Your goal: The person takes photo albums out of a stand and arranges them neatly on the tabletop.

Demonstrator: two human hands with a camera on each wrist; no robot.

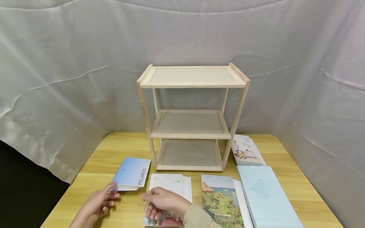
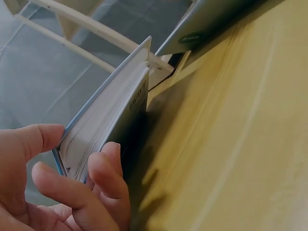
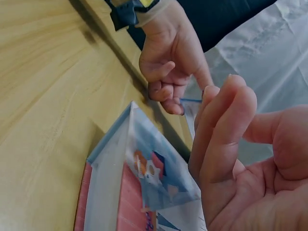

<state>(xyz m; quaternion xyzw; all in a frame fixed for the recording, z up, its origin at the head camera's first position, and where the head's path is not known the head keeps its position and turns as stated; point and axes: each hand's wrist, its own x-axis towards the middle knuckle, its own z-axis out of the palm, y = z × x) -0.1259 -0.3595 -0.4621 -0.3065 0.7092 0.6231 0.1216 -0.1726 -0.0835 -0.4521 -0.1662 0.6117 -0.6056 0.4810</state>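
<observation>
My left hand [image 1: 95,204] pinches the near left corner of a blue-and-white photo album [image 1: 132,172] marked POLAROID. In the left wrist view the thumb lies on the upper cover and fingers are below, with the page edges [image 2: 103,113] showing between the covers. Over a white album with a picture on its lower part [image 1: 166,180] hovers my right hand [image 1: 166,201], its fingers loosely bent and holding nothing. The right wrist view shows that hand's fingers near an album with a pink and blue cover [image 3: 154,178]; whether they touch it I cannot tell.
A three-tier wooden shelf [image 1: 191,136] stands at the back middle of the wooden table [image 1: 94,167]. To the right lie a landscape-covered photo album [image 1: 219,199], a light blue album [image 1: 266,193] and a white illustrated one [image 1: 246,150]. Grey cloth [image 1: 85,95] hangs behind.
</observation>
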